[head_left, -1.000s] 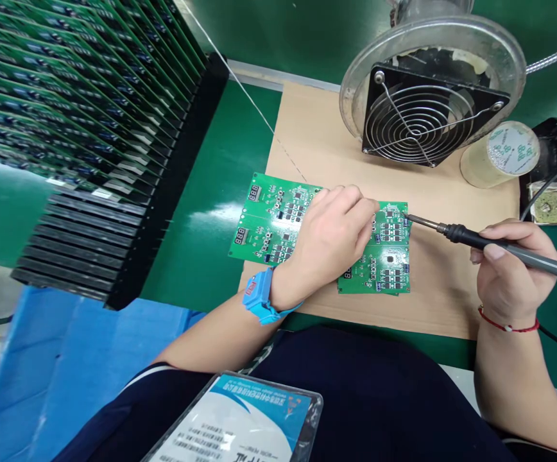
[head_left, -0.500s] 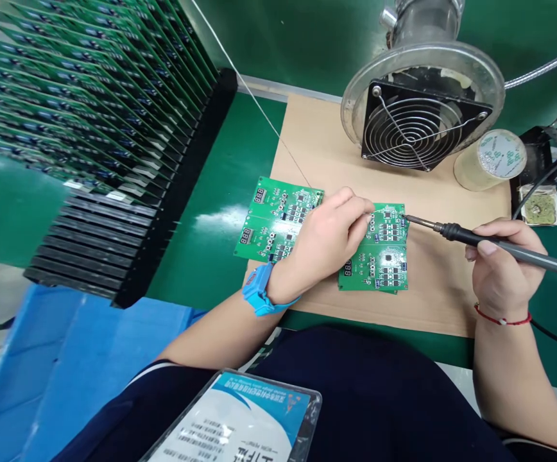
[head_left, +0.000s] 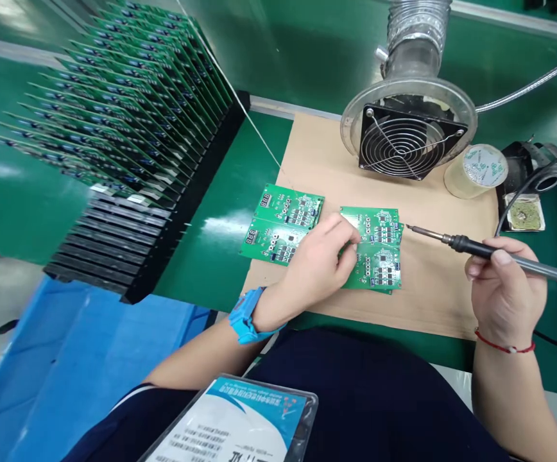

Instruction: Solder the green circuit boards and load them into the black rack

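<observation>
A circuit board [head_left: 382, 256] lay on the cardboard [head_left: 442, 298] covering part of the green counter [head_left: 215, 224]. The right hand [head_left: 507, 289] had its fingers wrapped round a soldering iron [head_left: 466, 246], its tip just beside the board's right edge. The left hand [head_left: 317, 260] bent its fingers over the board; whether they pinched anything I couldn't tell. Beyond stood a fan [head_left: 401, 154].

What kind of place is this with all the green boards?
Probably an electronics workshop or factory: there's a soldering iron in the right hand, a black rack holding many green circuit boards, and a fan.
</observation>
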Motion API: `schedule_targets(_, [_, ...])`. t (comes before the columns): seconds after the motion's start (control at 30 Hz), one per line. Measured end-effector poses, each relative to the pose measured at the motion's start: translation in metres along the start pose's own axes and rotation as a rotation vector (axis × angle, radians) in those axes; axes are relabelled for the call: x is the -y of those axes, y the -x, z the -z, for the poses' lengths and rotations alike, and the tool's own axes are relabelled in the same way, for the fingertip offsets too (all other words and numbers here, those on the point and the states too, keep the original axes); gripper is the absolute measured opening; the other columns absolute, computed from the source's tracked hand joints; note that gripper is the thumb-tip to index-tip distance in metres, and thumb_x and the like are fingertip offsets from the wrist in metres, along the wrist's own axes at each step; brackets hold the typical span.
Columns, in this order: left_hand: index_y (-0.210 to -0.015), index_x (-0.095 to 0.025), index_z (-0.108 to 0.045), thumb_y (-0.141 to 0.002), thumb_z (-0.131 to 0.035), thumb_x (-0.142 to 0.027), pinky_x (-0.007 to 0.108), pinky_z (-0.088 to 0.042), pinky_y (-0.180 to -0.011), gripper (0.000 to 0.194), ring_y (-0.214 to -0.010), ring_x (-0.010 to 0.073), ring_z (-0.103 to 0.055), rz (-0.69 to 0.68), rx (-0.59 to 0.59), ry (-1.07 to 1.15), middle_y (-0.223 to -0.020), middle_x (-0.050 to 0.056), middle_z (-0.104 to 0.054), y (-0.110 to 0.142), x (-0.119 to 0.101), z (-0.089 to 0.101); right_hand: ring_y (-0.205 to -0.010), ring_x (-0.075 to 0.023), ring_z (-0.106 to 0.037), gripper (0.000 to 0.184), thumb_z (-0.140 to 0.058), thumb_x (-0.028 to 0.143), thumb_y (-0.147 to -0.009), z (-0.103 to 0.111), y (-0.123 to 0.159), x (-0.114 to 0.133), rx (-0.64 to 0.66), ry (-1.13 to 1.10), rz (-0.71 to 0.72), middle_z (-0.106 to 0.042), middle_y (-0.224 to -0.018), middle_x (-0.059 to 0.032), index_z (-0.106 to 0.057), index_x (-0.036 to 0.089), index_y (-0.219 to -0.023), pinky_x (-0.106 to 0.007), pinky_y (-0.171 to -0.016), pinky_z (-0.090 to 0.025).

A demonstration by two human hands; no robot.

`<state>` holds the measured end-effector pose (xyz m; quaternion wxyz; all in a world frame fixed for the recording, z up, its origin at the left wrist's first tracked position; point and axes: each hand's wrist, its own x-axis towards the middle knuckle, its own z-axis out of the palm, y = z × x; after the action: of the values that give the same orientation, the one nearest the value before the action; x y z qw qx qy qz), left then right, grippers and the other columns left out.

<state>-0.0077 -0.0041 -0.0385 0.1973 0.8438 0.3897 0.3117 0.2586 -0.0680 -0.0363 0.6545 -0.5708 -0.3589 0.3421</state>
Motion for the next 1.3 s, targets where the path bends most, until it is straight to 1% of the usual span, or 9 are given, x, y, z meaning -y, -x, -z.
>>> schedule_targets(0.07, [-0.087,-0.02,-0.056,-0.09,-0.05,-0.004,0.032,-0.045,-0.07,0.017,-0.079,0.0178,-0.053,-0.057,-0.026,-0.127,-0.082,0.002,-0.06,0.004,-0.002,-0.003,-0.046,-0.0114,-0.056,0.015,-0.078,0.032,-0.076,0.005,0.009,-0.004,0.006,0.002,0.021,-0.064,-0.06,0.002,-0.077,0.019,-0.085,-0.024,-0.044,-0.041])
schedule_targets(0.17, [-0.086,-0.02,-0.058,-0.091,-0.051,-0.008,0.035,-0.039,-0.069,0.015,-0.076,0.0199,-0.05,-0.105,-0.054,-0.298,-0.079,0.003,-0.062,0.004,-0.005,-0.005,-0.047,-0.0105,-0.056,0.015,-0.078,0.033,-0.076,0.009,0.019,-0.011,0.034,0.01,0.069,-0.064,-0.063,0.0026,-0.075,0.02,-0.084,-0.023,-0.044,-0.042])
schedule_targets(0.27, [-0.084,-0.021,-0.059,-0.091,-0.053,-0.009,0.035,-0.035,-0.067,0.015,-0.075,0.0203,-0.05,-0.127,-0.072,-0.376,-0.077,0.002,-0.061,0.001,-0.008,-0.006,-0.048,-0.0086,-0.055,0.015,-0.079,0.033,-0.078,0.011,0.022,-0.016,0.078,0.029,0.09,-0.064,-0.068,0.0026,-0.073,0.02,-0.082,-0.022,-0.044,-0.041])
schedule_targets(0.47, [-0.084,-0.021,-0.06,-0.089,-0.054,-0.008,0.036,-0.033,-0.066,0.015,-0.074,0.0212,-0.049,-0.151,-0.087,-0.41,-0.076,0.003,-0.061,0.001,-0.008,-0.012,-0.048,-0.0078,-0.054,0.017,-0.081,0.035,-0.078,0.01,0.02,-0.018,0.096,0.022,0.087,-0.064,-0.069,0.0027,-0.073,0.021,-0.082,-0.021,-0.044,-0.042])
schedule_targets(0.67, [-0.082,-0.02,-0.061,-0.09,-0.052,-0.007,0.036,-0.033,-0.067,0.017,-0.073,0.0208,-0.049,-0.19,-0.092,-0.42,-0.075,0.003,-0.061,0.001,-0.011,-0.016,-0.044,-0.0086,-0.054,0.011,-0.08,0.029,-0.074,0.007,0.019,-0.015,0.086,-0.009,0.067,-0.065,-0.065,0.0027,-0.075,0.021,-0.079,-0.022,-0.04,-0.041])
schedule_targets(0.93, [-0.082,-0.019,-0.062,-0.09,-0.053,-0.007,0.036,-0.033,-0.067,0.017,-0.073,0.0207,-0.048,-0.211,-0.118,-0.427,-0.075,0.003,-0.062,0.001,-0.013,-0.013,-0.043,-0.0091,-0.053,0.008,-0.077,0.026,-0.072,0.006,0.019,-0.015,0.058,0.004,0.06,-0.066,-0.065,0.0028,-0.075,0.021,-0.078,-0.023,-0.039,-0.039])
schedule_targets(1.03, [-0.081,-0.019,-0.062,-0.09,-0.054,-0.007,0.036,-0.032,-0.067,0.017,-0.073,0.02,-0.047,-0.215,-0.103,-0.405,-0.076,0.002,-0.062,0.001,-0.016,-0.012,-0.043,-0.0095,-0.052,0.007,-0.075,0.025,-0.071,0.006,0.019,-0.014,0.055,0.011,0.071,-0.066,-0.066,0.0025,-0.075,0.022,-0.078,-0.024,-0.04,-0.039])
schedule_targets(1.17, [-0.079,-0.018,-0.063,-0.089,-0.054,-0.007,0.037,-0.034,-0.068,0.017,-0.075,0.0202,-0.047,-0.227,-0.07,-0.392,-0.076,0.003,-0.062,0.002,-0.019,-0.015,-0.044,-0.0103,-0.05,0.006,-0.072,0.024,-0.072,0.008,0.018,-0.014,0.095,-0.002,0.093,-0.063,-0.064,0.0021,-0.074,0.022,-0.077,-0.024,-0.04,-0.036])
schedule_targets(1.3, [-0.079,-0.018,-0.064,-0.089,-0.054,-0.006,0.037,-0.034,-0.068,0.019,-0.076,0.0209,-0.047,-0.24,-0.052,-0.402,-0.077,0.004,-0.062,0.001,-0.021,-0.017,-0.045,-0.0103,-0.052,0.006,-0.074,0.024,-0.074,0.01,0.018,-0.014,0.141,-0.011,0.106,-0.063,-0.064,0.0003,-0.074,0.02,-0.079,-0.025,-0.041,-0.038])
